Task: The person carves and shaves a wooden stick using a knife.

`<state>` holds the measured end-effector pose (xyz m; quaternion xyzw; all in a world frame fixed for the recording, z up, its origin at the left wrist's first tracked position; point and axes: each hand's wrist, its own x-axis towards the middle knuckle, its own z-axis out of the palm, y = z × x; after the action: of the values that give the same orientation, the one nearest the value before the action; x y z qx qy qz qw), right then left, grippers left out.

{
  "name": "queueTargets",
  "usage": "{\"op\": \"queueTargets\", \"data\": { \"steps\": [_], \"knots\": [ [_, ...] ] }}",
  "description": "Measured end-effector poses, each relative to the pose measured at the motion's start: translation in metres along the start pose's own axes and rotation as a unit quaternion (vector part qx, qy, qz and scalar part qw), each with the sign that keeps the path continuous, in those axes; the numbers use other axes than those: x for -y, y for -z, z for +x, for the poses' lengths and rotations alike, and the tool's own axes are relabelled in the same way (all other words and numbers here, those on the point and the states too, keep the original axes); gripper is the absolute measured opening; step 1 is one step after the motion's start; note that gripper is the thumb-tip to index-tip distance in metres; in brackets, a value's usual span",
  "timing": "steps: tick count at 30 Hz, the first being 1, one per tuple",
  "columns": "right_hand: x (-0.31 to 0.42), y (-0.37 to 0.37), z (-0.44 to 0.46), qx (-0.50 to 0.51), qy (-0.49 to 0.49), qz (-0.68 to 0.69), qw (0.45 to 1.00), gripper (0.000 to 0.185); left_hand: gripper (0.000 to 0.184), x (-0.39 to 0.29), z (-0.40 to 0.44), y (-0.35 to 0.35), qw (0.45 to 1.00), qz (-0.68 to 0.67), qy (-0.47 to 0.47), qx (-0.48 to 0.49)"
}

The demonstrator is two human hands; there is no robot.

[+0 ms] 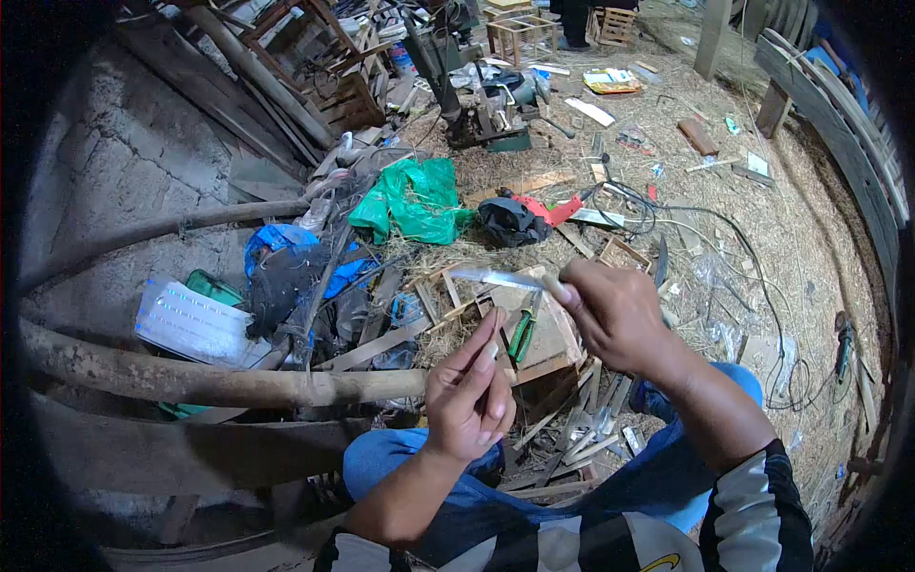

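My right hand (610,315) is closed around the handle of a knife (496,277). Its bright, slightly blurred blade points left, above my other hand. Thumb and fingers of my left hand (467,400) are pinched together just below the blade; whatever small thing they hold, I cannot make out. Between and beyond the hands, a green-handled tool (522,336) lies on a wooden board (553,338). Wood strips and scraps (572,448) are scattered on the ground between my knees.
A horizontal pole (238,377) runs in from the left. Ahead lie a green plastic bag (415,200), a red power tool (553,212) with a black cover, and a dark metal machine (486,119). Cables (724,224) cross the straw-covered floor at right.
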<state>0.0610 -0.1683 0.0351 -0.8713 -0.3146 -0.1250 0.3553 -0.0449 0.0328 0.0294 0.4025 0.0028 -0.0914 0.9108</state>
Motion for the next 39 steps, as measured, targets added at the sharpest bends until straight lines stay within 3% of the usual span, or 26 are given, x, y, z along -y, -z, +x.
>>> {"op": "queueTargets", "data": {
  "steps": [3,8,17,30,37,39],
  "knots": [
    [0.015,-0.003,-0.008,0.031,0.031,0.009,0.999,0.021,0.044,0.0,0.001,0.0,0.999,-0.025,0.001,-0.021],
    [0.027,-0.006,-0.013,0.068,0.05,0.017,0.996,0.019,0.044,0.002,0.002,-0.003,0.998,0.057,-0.013,-0.034],
    [0.008,-0.006,-0.007,0.029,0.032,-0.041,0.998,0.019,0.042,0.003,0.006,0.003,0.998,0.031,-0.01,-0.05],
    [0.018,-0.014,-0.015,0.054,0.09,0.02,0.994,0.02,0.046,0.007,0.003,0.005,0.999,0.044,0.007,-0.023],
    [0.007,-0.01,-0.008,0.043,0.03,-0.011,0.999,0.02,0.046,0.012,0.006,0.015,1.0,0.029,0.002,0.006],
    [0.0,-0.013,-0.007,0.028,0.015,-0.019,0.999,0.02,0.047,0.011,0.006,0.009,0.998,0.035,0.006,-0.042]
  ]
}}
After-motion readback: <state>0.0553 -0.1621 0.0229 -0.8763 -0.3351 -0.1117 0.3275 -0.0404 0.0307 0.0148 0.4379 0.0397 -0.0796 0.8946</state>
